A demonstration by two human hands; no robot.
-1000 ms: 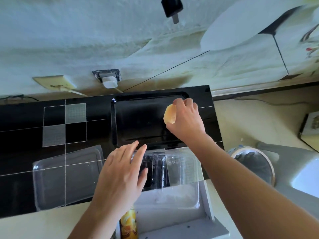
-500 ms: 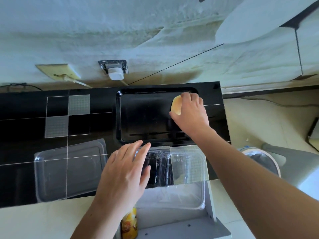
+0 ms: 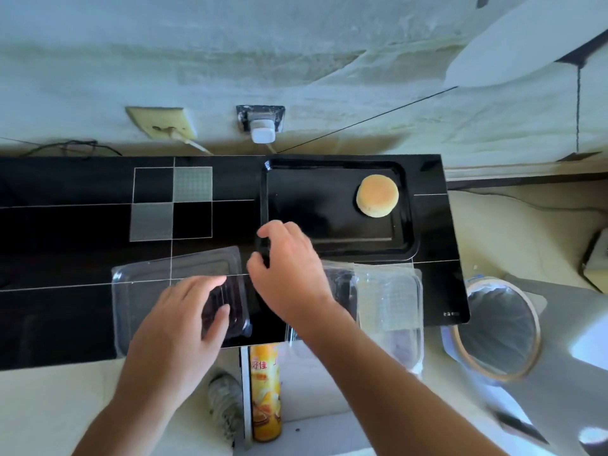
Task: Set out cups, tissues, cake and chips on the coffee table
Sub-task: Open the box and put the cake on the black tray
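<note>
Neither hand holds the cake (image 3: 377, 195): it lies flat, alone, in the far right corner of the black tray (image 3: 316, 205) on the glossy black table (image 3: 65, 225). Right hand (image 3: 289, 274) hangs over the tray's near left corner with its fingers loosely curled down; whether they touch the rim or grasp anything cannot be told. Left hand (image 3: 184, 320) lies palm down, fingers fairly straight, on a clear plastic box (image 3: 148, 284) at the table's near edge. A second clear box (image 3: 388, 311) sits to the right, partly under the right forearm. Below the table edge stands a yellow chips can (image 3: 266, 390), beside a crumpled grey object. A round bin (image 3: 500, 327) stands further right.
</note>
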